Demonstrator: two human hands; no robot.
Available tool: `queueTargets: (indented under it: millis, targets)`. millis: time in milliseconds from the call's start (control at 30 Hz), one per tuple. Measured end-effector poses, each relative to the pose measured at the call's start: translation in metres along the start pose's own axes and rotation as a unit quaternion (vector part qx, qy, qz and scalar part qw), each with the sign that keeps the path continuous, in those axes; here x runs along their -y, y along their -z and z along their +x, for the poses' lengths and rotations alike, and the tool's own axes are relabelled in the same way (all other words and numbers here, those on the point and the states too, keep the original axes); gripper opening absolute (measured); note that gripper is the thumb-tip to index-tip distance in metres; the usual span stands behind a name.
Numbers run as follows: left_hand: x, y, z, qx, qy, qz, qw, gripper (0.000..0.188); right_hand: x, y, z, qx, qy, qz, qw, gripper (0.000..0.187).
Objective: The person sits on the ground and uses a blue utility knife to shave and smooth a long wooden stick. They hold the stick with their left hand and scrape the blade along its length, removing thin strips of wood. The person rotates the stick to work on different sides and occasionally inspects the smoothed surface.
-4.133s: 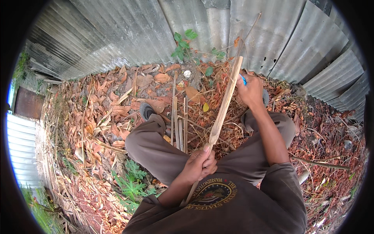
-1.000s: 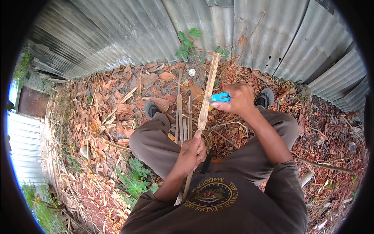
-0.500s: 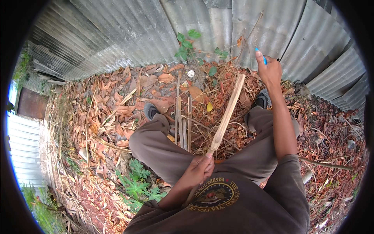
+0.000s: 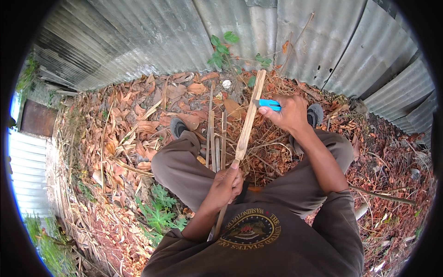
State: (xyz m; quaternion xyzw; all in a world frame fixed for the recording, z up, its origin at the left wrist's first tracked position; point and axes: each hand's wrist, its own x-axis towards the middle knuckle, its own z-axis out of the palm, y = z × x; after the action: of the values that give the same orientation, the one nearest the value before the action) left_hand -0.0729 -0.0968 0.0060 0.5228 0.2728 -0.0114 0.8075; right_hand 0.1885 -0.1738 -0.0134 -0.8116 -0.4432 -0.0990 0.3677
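A long, pale strip of split wood (image 4: 249, 120), perhaps bamboo, slants up and away from my lap. My left hand (image 4: 225, 187) is closed around its lower part, and the strip's tail runs on below the fist against my shirt. In my right hand (image 4: 290, 113) is a blue utility knife (image 4: 270, 105), gripped with the thumb along its side. The knife's front end meets the right edge of the strip in its upper half; how deep the blade sits cannot be made out. Between my feet lie several narrow wooden strips (image 4: 212, 134) on the leaf litter.
A grey corrugated metal fence (image 4: 170, 41) closes off the far side, with a leafy green vine (image 4: 220, 51) at its foot. Dry brown leaves (image 4: 131, 111) cover the ground. A green plant (image 4: 159, 212) grows by my left knee; a thin branch (image 4: 385, 196) lies at right.
My right hand has come down and left from beside the fence, bringing the knife to the strip. The strip has swung left and stands steeper, and my left hand has shifted slightly up and left.
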Motion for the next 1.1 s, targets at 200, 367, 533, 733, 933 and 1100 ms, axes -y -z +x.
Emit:
queueTargets:
  millis: [200,367,533,733,933,1100]
  targets:
    - [-0.003,0.000,0.001,-0.046,-0.055,0.071,0.995,0.051,0.016,-0.012,-0.022,-0.027,0.171,-0.030,0.984,0.072]
    - [-0.005,-0.005,0.002,-0.043,-0.073,0.099,0.992,0.049,-0.004,-0.009,0.006,-0.058,0.135,-0.055,0.988,0.070]
    - [-0.012,-0.005,0.005,-0.031,-0.041,0.083,0.995,0.048,-0.019,-0.014,0.017,-0.120,0.172,-0.057,0.976,0.070]
    - [-0.007,-0.006,-0.001,-0.011,0.003,0.069,0.998,0.046,-0.051,0.000,0.036,-0.082,0.003,-0.116,0.990,0.070]
    - [0.022,-0.011,-0.033,0.134,-0.064,0.082,0.985,0.048,-0.128,0.036,0.062,-0.140,-0.430,-0.042,0.891,0.089]
    - [0.026,0.022,-0.028,0.003,0.012,0.000,1.000,0.049,-0.040,0.018,0.024,-0.014,-0.227,-0.026,0.973,0.077]
